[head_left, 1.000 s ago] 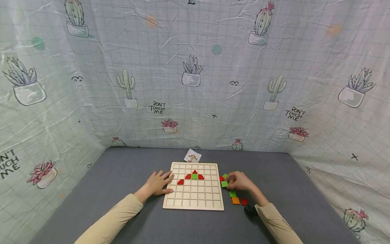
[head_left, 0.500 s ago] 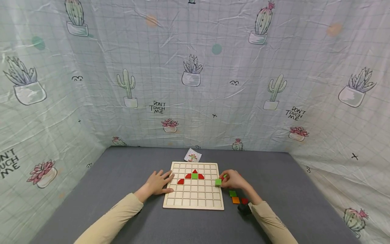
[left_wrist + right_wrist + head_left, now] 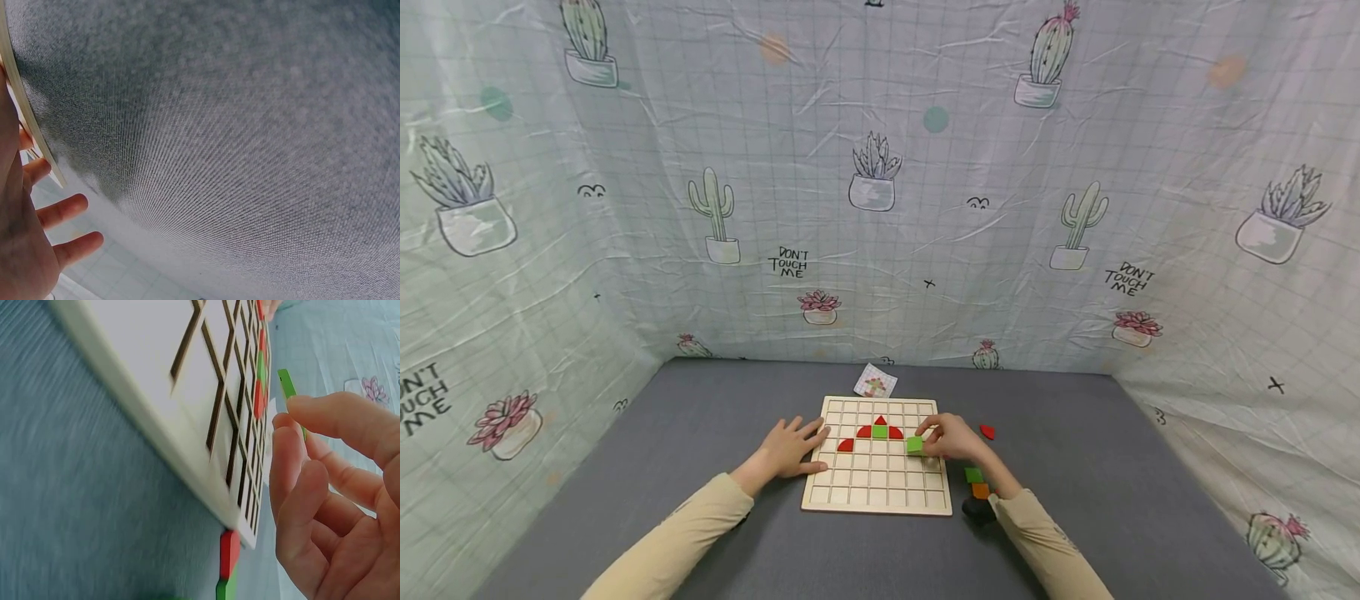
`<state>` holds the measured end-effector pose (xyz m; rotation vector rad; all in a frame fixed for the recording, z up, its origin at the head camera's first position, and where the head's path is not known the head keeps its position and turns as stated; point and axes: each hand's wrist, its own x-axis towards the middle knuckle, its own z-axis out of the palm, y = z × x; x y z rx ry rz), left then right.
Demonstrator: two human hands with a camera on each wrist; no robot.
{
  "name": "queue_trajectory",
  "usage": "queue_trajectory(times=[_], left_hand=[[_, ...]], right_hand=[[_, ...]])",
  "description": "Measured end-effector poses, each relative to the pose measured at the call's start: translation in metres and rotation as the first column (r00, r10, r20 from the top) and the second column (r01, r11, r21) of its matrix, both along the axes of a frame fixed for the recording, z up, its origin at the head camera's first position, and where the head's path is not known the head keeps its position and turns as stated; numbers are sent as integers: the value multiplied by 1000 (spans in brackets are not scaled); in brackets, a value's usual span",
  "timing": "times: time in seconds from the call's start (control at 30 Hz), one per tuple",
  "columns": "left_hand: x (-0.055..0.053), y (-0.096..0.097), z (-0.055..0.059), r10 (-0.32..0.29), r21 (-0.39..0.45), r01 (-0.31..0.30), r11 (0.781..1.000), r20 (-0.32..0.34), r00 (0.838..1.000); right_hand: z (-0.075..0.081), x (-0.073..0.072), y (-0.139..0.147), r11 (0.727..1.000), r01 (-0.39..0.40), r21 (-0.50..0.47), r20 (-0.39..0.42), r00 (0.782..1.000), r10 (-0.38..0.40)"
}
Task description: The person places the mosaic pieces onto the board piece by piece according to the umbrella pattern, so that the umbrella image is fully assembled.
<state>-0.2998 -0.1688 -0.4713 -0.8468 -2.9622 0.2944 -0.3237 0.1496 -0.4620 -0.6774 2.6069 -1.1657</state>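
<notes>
My right hand (image 3: 953, 437) pinches a green square tile (image 3: 914, 446) between thumb and fingertips, above the right part of a wooden grid board (image 3: 880, 497). In the right wrist view that tile (image 3: 287, 382) stands edge-on, apart from the board. My left hand (image 3: 788, 447) rests on the board's left edge with fingers spread. The left wrist view has those fingers (image 3: 65, 211) beside the board's rim. Set in the grid are a green square (image 3: 880, 431), a red triangle (image 3: 881, 421) above it, red quarter-circles (image 3: 864, 432) on both sides, and another red quarter-circle (image 3: 846, 445) lower left.
Behind the board lies a small card (image 3: 876, 381) with a coloured pattern. Right of the board are a red piece (image 3: 987, 432), a green tile (image 3: 973, 475) and an orange tile (image 3: 981, 491). A red piece (image 3: 229, 553) and a green one lie by the board's edge.
My right hand has picked up the green square tile from the table beside the board and carried it left over the grid. My left hand has stayed in place.
</notes>
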Motion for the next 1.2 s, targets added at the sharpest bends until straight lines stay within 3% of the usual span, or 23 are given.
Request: queue_trajectory(times=[0.27, 0.57, 1.03, 1.2], left_hand=[[1, 1, 2, 7, -15, -7, 1000, -3, 1000], [2, 1, 2, 5, -14, -5, 1000, -1, 1000], [0, 0, 0, -2, -3, 2, 1000, -6, 1000], [1, 1, 2, 3, 10, -4, 1000, 19, 1000]], right_hand=[[-1, 2, -17, 999, -23, -45, -4, 1000, 23], [-2, 4, -39, 998, 11, -63, -44, 999, -13], [-9, 3, -71, 985, 129, -118, -14, 991, -132], [-9, 3, -81, 976, 165, -142, 28, 986, -162]])
